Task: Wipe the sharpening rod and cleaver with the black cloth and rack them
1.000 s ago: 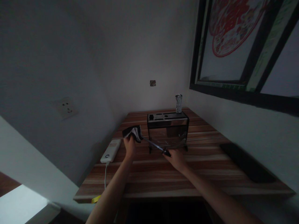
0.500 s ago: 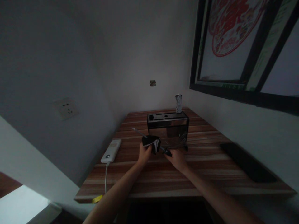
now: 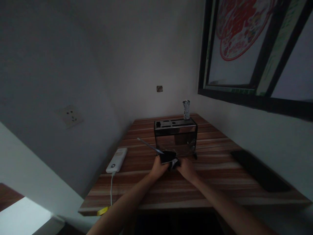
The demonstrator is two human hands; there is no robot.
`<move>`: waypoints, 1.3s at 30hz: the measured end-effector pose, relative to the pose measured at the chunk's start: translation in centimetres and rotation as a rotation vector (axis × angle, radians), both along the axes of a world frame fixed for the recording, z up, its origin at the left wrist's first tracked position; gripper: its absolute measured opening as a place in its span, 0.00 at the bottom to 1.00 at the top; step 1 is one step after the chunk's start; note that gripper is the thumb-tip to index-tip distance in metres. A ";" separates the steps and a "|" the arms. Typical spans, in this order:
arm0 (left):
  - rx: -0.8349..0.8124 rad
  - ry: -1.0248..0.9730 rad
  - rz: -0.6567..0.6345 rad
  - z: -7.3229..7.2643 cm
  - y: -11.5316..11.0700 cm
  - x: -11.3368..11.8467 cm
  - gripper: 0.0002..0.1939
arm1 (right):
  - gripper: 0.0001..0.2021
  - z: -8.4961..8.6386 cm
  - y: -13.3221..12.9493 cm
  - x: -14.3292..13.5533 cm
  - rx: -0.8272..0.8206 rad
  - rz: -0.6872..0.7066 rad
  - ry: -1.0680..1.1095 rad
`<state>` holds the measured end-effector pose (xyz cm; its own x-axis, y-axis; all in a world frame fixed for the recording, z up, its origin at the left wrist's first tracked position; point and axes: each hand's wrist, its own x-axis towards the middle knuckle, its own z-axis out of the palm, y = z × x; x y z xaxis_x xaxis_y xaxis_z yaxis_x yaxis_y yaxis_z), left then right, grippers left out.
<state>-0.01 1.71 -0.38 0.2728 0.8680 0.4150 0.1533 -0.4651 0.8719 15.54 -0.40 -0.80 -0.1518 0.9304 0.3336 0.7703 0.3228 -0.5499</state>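
My left hand (image 3: 159, 167) is closed round a black cloth (image 3: 168, 157) with a pale patch, wrapped about a thin metal rod (image 3: 148, 145). The rod's bare end points up and to the left. At the rod's other end, my right hand (image 3: 186, 168) is closed close beside the cloth; in this dim view the dark handle it grips is mostly hidden. Just beyond both hands a black and silver rack (image 3: 176, 130) with slots in its top stands on the wooden table (image 3: 141, 195).
A white power bank (image 3: 117, 160) with a cable lies at the left, near a yellow object (image 3: 103, 211). Behind the rack stands a crumpled silvery roll (image 3: 186, 109). A flat black object (image 3: 259, 170) lies along the right side. Walls border the table.
My left hand and the cloth have slid along the rod to the right, up to my right hand. More of the rod's bare end shows.
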 end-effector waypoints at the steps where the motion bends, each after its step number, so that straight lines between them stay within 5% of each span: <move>1: -0.005 0.001 0.005 -0.1 0.1 0.0 0.14 | 0.09 -0.1 0.1 0.0 -0.002 0.000 0.000; 15: -0.044 -0.097 0.085 1.2 0.1 -0.6 0.09 | 0.10 -0.7 0.7 0.0 0.016 0.030 0.032; 24: -0.036 -0.285 0.262 1.8 1.1 -1.6 0.08 | 0.09 -0.8 0.9 -0.1 0.041 0.041 0.077; 39: 0.123 -0.661 0.520 3.5 4.5 -6.0 0.09 | 0.09 -0.3 0.4 -0.5 0.052 0.024 0.052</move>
